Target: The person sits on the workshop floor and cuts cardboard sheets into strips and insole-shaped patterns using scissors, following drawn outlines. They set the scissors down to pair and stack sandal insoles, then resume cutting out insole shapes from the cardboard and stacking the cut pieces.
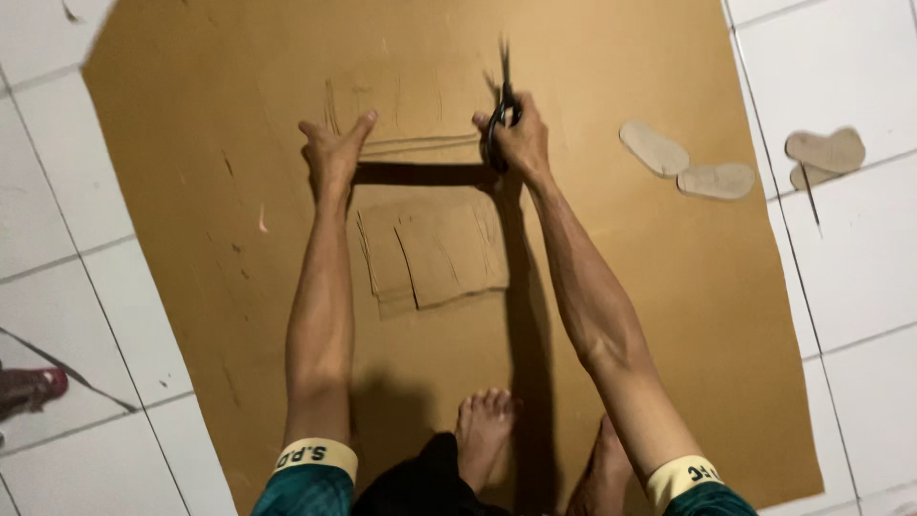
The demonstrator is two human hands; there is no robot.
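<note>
My left hand (334,148) presses flat on the left end of a stack of brown cardboard pieces (411,110), fingers spread along its lower edge. At the stack's right end, my right hand (521,139) grips black scissors (503,100), blades pointing away from me. A second pile of cut cardboard rectangles (435,253) lies closer to me, between my forearms. Everything rests on a large brown cardboard sheet (669,315) spread over the floor.
Two sole-shaped cardboard cutouts (683,164) lie on the sheet to the right, and more cutouts (823,153) sit on the white floor tiles (860,268) beyond. My bare feet (487,430) rest on the sheet's near part. A red shoe (29,387) shows at the left edge.
</note>
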